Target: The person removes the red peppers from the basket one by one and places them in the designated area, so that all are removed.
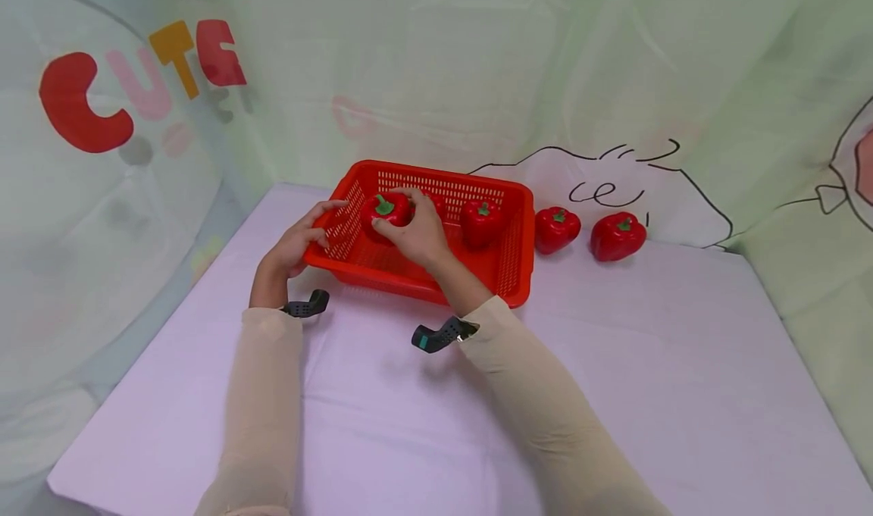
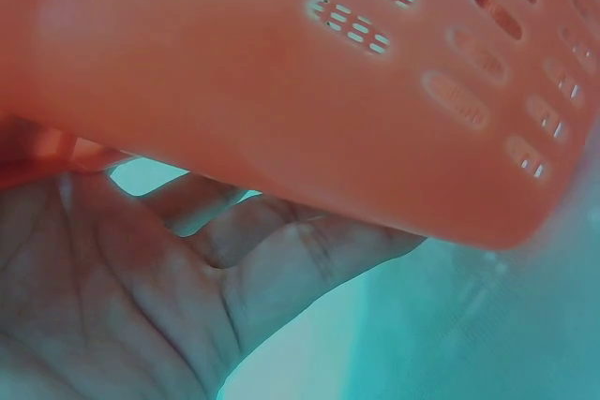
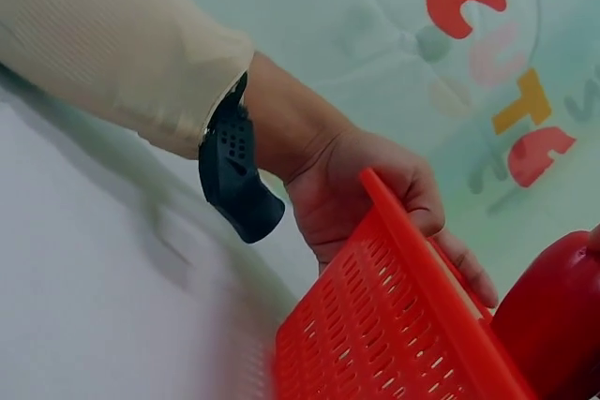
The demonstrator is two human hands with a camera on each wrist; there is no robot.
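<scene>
Red bell pepper (image 1: 386, 214) sits pinched in our right hand (image 1: 416, 233) fingers; left hand (image 1: 295, 245), at nine o'clock, seemingly grips the basket (image 1: 513, 254) rim.

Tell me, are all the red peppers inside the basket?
No, two peppers sit on the table beside the red basket.

Both arms stretched forward, beige sleeves down to the wrists, a dark camera mount strapped on each. Left hand (image 1: 295, 245) out to the left with thumb over and fingers underneath. Right hand (image 1: 416, 232) curled, gripping from above.
</scene>
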